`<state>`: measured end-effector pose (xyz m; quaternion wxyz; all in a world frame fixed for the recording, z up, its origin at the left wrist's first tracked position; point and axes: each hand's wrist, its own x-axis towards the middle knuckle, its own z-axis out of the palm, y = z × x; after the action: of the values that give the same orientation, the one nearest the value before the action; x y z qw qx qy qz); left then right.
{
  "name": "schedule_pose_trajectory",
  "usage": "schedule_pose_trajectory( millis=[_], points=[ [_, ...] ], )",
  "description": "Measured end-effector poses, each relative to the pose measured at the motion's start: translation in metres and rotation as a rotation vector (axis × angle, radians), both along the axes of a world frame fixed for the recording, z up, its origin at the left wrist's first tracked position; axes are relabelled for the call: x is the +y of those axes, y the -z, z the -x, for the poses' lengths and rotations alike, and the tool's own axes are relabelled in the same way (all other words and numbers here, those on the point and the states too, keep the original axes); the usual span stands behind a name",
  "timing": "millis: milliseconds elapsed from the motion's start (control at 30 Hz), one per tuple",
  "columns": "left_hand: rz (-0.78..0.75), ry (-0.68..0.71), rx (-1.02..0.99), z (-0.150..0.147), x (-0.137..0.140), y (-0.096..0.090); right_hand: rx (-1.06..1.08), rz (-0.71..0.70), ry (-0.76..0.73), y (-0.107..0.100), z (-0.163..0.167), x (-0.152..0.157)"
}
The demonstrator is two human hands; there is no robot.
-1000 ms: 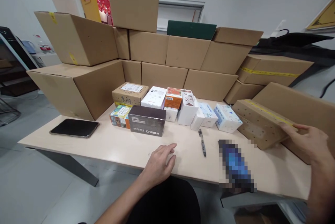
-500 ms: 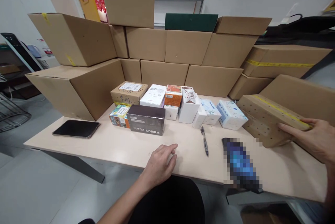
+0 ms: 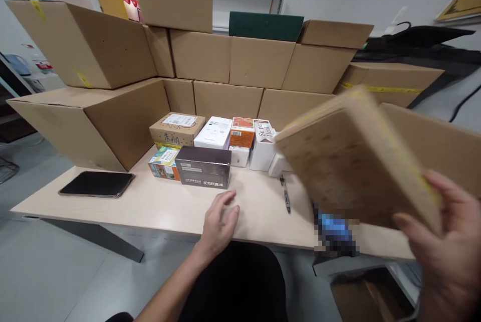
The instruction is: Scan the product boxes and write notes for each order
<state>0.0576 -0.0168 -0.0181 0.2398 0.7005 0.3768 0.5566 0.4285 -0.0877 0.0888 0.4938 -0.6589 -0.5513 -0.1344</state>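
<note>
My right hand [image 3: 447, 236] grips a cardboard box [image 3: 338, 166] with yellow tape by its near right edge. The box is tilted and lifted above the right part of the table, blurred by motion. It covers some of the small boxes behind it. My left hand [image 3: 220, 221] hovers at the table's front edge, fingers apart and holding nothing. Closest to it is a dark shrink-wrapped box [image 3: 205, 167]. A pen [image 3: 285, 194] lies to its right, and a pixelated blue and black item [image 3: 334, 231] sits partly under the raised box.
Large cardboard boxes [image 3: 225, 99] wall in the back of the table [image 3: 150, 211]. Several small boxes stand before them, among them a white box [image 3: 213, 133], an orange box [image 3: 241, 132] and a taped brown box [image 3: 176, 129]. A phone [image 3: 96, 183] lies at left.
My right hand has raised the cardboard box off the table and brought it left and nearer, tilting it. My left hand's fingers have spread a little. The view has shifted slightly right.
</note>
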Motion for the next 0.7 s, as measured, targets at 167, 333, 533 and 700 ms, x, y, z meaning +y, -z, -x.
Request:
schedule_pose_trajectory(
  millis=[167, 333, 533, 700],
  points=[
    [0.031, -0.156, -0.439, 0.006, 0.003, 0.011, -0.162, 0.130, -0.567, 0.005, 0.073, -0.004],
    [-0.019, -0.129, -0.392, 0.010, 0.003, 0.012, -0.115, 0.261, -0.617, 0.026, 0.075, -0.003],
    [-0.072, -0.071, -0.360, 0.009, 0.001, 0.009, 0.117, 0.337, -0.575, 0.030, 0.090, -0.020],
    [-0.114, -0.076, -0.381, 0.010, -0.006, -0.001, 0.199, 0.246, -0.576, 0.031, 0.115, -0.033]
  ],
)
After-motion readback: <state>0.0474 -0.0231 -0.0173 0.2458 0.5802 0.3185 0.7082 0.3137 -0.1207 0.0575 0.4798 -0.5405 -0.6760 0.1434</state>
